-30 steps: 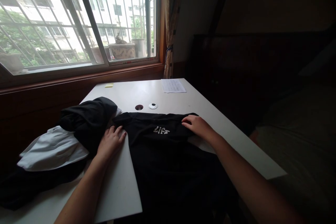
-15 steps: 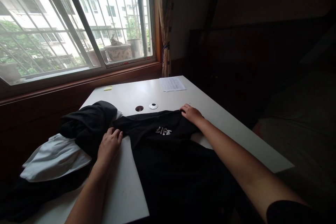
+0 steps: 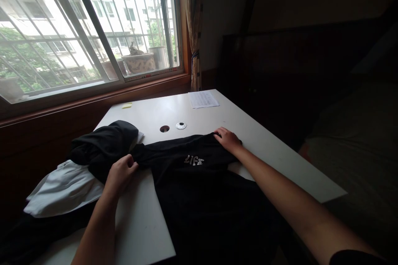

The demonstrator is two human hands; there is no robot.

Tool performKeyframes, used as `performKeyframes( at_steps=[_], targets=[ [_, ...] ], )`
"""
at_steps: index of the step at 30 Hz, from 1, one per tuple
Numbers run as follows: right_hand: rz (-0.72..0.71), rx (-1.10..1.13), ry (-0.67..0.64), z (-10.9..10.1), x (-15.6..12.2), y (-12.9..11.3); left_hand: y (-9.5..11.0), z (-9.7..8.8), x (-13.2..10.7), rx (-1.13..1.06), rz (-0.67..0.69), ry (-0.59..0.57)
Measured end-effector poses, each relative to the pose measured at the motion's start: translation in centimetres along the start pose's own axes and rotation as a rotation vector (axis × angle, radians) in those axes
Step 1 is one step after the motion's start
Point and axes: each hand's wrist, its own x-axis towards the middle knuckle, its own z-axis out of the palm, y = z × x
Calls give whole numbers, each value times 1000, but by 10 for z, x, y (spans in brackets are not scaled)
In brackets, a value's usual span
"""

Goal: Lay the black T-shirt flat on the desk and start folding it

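A black T-shirt [image 3: 199, 190] with white lettering lies spread over the white table [image 3: 143, 215], its lower part hanging toward me in shadow. My left hand [image 3: 122, 172] is closed in a pinch on the end of its left sleeve. At the far right shoulder, my right hand [image 3: 228, 139] has its fingers curled onto the shirt's edge, gripping the cloth. To the left of my left hand is a heap of clothes, with a black garment [image 3: 105, 140] on top and a white garment [image 3: 62, 190] below it.
Behind the shirt are a round cable hole [image 3: 164, 128] and its white cover [image 3: 180, 126]. Printed papers [image 3: 203, 99] and a yellow sticky note [image 3: 127, 105] lie near the table's far edge. A barred window [image 3: 93, 29] and a tied curtain [image 3: 195, 29] stand beyond.
My left hand has drawn left and closed on the sleeve, pulling it outward. My right hand has shifted slightly nearer, and the shirt's top edge has moved a little with it.
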Motion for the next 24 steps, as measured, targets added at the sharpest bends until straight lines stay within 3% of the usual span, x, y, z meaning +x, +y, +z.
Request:
performKeyframes(
  at_steps=[7, 10, 12, 14, 16, 19, 21, 24],
  targets=[
    [-174, 184, -88, -16, -5, -26, -24, -41, -14, -12, -130, 105],
    [-233, 306, -60, -30, 0, -43, -24, -45, -17, 97, -207, 276],
    [-210, 370, -12, -37, 7, -52, -17, -44, -16, 146, -173, 450],
    [-153, 451, 29, -40, 14, -57, -3, -39, -12, 106, -25, 504],
    [-118, 536, 32, -41, 21, -58, 15, -31, -6, 32, 195, 354],
    [-129, 594, 7, -38, 25, -57, 45, -10, 5, 36, 470, -14],
    [-134, 604, -19, -36, 24, -54, 61, 6, 12, 76, 526, -169],
    [-118, 582, -50, -37, 20, -49, 77, 26, 23, 87, 532, -266]
  ],
)
